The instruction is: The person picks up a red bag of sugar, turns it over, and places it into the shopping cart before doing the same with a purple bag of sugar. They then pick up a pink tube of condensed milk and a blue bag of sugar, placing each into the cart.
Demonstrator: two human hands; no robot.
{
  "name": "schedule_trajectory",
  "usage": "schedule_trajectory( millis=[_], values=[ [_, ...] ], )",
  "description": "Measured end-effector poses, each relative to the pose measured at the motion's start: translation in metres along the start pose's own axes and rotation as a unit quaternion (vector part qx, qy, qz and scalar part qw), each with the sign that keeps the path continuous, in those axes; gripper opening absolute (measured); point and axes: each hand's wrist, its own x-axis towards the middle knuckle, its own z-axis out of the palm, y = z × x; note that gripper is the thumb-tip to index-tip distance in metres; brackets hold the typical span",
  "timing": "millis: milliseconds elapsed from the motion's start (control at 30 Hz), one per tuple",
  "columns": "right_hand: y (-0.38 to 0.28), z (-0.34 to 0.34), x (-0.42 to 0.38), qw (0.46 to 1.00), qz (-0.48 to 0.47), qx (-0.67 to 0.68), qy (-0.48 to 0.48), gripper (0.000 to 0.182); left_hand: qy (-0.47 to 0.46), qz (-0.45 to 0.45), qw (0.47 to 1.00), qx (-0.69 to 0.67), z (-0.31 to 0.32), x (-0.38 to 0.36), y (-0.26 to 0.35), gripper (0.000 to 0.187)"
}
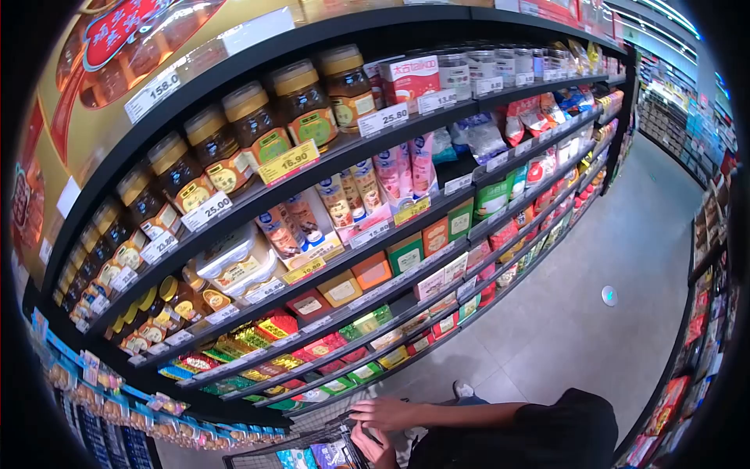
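At the bottom of the head view, both hands are at the dark handle end of a shopping cart (254, 460). My right hand (384, 413), nearer the shelves, has its fingers closed over the handle. Just below it, my left hand (373, 447) is curled round the same handle. The two hands are close together, and some fingertips are hidden. Inside the cart lie a blue package (295, 459) and a purple package (332, 454).
A long shelf unit (476, 100) holds jars (302, 102), tubes, boxes and bags with price tags. Small packs hang on a blue rack (148, 402) at lower left. Grey floor (547, 313) runs between it and more shelves (687, 375) at right. A shoe (463, 389) shows below.
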Motion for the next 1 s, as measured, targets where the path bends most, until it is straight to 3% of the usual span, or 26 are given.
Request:
schedule_trajectory(
  millis=[67,100,167,200,233,300,367,467,567,633,667,700,733,767,833,900,933,1000],
  values=[
    [-0.006,0.008,0.001,0.992,-0.067,-0.103,-0.026,0.039,-0.007,-0.083,0.996,-0.026,-0.001,-0.010,-0.002,0.046],
    [-0.004,0.006,0.004,0.991,-0.080,-0.093,-0.044,0.039,-0.004,-0.133,0.990,-0.038,-0.003,-0.019,-0.002,0.045],
    [0.003,0.001,0.010,0.944,-0.171,-0.193,-0.206,0.044,-0.004,-0.056,0.998,0.023,0.005,-0.035,-0.031,0.042],
    [0.009,0.001,0.007,0.962,-0.179,-0.131,-0.158,0.045,-0.072,-0.141,0.985,0.064,-0.006,-0.029,-0.010,0.040],
    [0.014,0.002,0.004,0.975,-0.177,-0.058,-0.118,0.046,-0.071,-0.172,0.980,0.069,-0.007,-0.030,-0.004,0.038],
    [0.014,0.008,0.001,0.992,-0.085,0.000,-0.089,0.036,-0.069,-0.210,0.974,0.042,-0.012,-0.024,0.006,0.039],
    [0.022,0.009,0.004,0.989,-0.117,0.016,-0.085,0.041,-0.113,-0.263,0.954,0.087,-0.018,-0.019,0.014,0.047],
    [0.014,-0.011,0.012,0.978,-0.120,0.013,-0.169,0.041,-0.106,-0.324,0.937,0.077,-0.014,-0.024,0.011,0.053],
    [0.023,-0.018,0.012,0.978,-0.109,0.037,-0.176,0.044,-0.098,-0.309,0.943,0.073,-0.009,-0.025,0.013,0.053],
    [0.039,-0.005,0.011,0.960,-0.191,0.156,-0.134,0.046,-0.098,-0.277,0.955,0.040,-0.009,-0.035,0.005,0.061],
    [0.048,0.003,0.004,0.958,-0.242,0.020,-0.153,0.047,-0.098,-0.286,0.952,0.045,-0.008,-0.039,0.003,0.056],
    [0.067,0.025,-0.009,0.957,-0.253,0.033,-0.139,0.048,-0.064,-0.258,0.964,-0.019,-0.007,-0.037,0.008,0.049],
    [0.056,0.013,-0.010,0.965,-0.213,0.033,-0.146,0.049,-0.087,-0.254,0.963,0.011,0.003,-0.046,-0.011,0.042],
    [0.061,0.015,-0.015,0.966,-0.143,0.103,-0.188,0.048,-0.068,-0.231,0.968,-0.068,0.000,-0.031,0.010,0.040],
    [0.034,-0.036,-0.001,0.962,-0.096,0.024,-0.255,0.046,-0.099,-0.310,0.946,-0.002,0.015,-0.036,-0.004,0.042],
    [0.044,-0.023,-0.010,0.970,-0.131,0.001,-0.207,0.045,-0.099,-0.307,0.947,0.001,0.016,-0.034,0.001,0.045],
    [0.044,-0.029,-0.011,0.964,-0.102,0.021,-0.243,0.045,-0.100,-0.293,0.951,0.005,0.018,-0.037,0.001,0.045],
    [0.050,-0.030,-0.014,0.968,-0.100,0.036,-0.229,0.045,-0.102,-0.271,0.955,0.068,0.023,-0.031,0.011,0.040]
  ],
)
